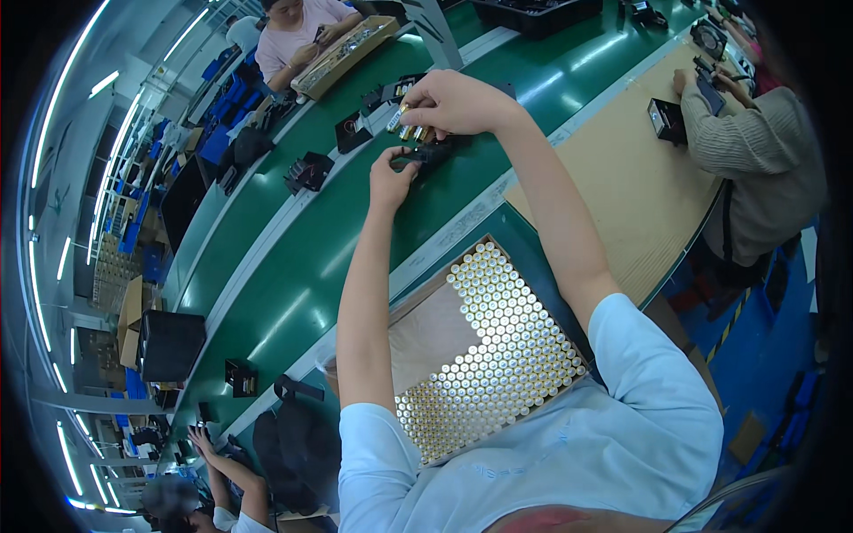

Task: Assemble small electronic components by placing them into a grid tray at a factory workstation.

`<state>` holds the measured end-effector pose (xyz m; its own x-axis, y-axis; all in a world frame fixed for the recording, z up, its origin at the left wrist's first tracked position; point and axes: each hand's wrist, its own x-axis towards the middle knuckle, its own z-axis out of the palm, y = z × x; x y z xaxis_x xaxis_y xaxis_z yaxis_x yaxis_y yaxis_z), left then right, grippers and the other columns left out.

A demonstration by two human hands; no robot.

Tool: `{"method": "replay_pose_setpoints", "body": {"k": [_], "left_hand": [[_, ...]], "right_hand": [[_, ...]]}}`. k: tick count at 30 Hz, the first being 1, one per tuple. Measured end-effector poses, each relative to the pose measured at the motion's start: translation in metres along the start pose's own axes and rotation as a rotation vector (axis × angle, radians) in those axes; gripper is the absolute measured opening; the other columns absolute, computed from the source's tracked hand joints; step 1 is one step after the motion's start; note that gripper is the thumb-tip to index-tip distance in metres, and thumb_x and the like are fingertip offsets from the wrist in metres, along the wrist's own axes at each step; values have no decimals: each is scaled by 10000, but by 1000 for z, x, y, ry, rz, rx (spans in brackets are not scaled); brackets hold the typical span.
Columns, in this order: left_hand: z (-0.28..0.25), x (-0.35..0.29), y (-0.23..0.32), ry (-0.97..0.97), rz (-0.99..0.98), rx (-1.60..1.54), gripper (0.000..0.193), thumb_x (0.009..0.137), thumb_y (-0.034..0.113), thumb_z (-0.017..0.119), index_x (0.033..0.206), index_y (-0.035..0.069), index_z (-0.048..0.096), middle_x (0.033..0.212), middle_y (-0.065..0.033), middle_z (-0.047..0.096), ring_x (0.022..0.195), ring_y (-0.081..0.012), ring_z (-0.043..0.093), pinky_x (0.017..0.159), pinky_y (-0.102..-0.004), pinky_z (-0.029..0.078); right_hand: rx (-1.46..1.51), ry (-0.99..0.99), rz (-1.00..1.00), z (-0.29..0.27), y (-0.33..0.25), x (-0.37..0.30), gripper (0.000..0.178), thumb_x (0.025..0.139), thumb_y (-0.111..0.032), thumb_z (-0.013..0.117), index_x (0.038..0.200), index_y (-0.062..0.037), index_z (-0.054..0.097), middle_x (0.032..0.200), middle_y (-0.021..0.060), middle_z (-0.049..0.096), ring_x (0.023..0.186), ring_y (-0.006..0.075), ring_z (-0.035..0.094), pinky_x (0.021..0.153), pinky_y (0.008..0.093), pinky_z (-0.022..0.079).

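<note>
Several cylindrical batteries stick out from the fingers of my right hand, which is closed on them. Just below them is a small black device; its details are too dark to make out. My left hand grips the near left side of this device, thumb and fingers curled round its edge. Both hands are over the green belt, with my arms stretched forward. Between my forearms and close to my body lies an open cardboard box, partly filled with upright batteries in tight rows.
Black devices and a black box-shaped unit stand along the green conveyor. Across it a person works over a tray. Another person sits right, at a tan board; a third person's hands are lower left.
</note>
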<state>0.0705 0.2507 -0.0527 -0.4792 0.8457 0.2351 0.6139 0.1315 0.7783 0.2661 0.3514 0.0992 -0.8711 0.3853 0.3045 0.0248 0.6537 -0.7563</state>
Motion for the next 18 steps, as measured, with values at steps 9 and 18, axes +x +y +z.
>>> {"method": "replay_pose_setpoints", "body": {"k": [9, 18], "left_hand": [[-32, -18, -9, 142, -233, -504, 329, 955, 230, 624, 1132, -39, 558, 1028, -146, 626, 821, -175, 589, 769, -299, 511], [-59, -75, 13, 193, -367, -804, 406, 1006, 251, 550, 1265, -39, 433, 1094, -169, 564, 891, -192, 571, 815, -326, 515]], "right_hand": [[-78, -204, 134, 38, 16, 22, 215, 900, -126, 654, 845, 79, 693, 654, 81, 665, 476, 135, 603, 496, 248, 514], [-117, -370, 117, 107, -4, 24, 241, 878, -143, 663, 772, 69, 702, 579, 76, 642, 433, 144, 575, 463, 255, 496]]}}
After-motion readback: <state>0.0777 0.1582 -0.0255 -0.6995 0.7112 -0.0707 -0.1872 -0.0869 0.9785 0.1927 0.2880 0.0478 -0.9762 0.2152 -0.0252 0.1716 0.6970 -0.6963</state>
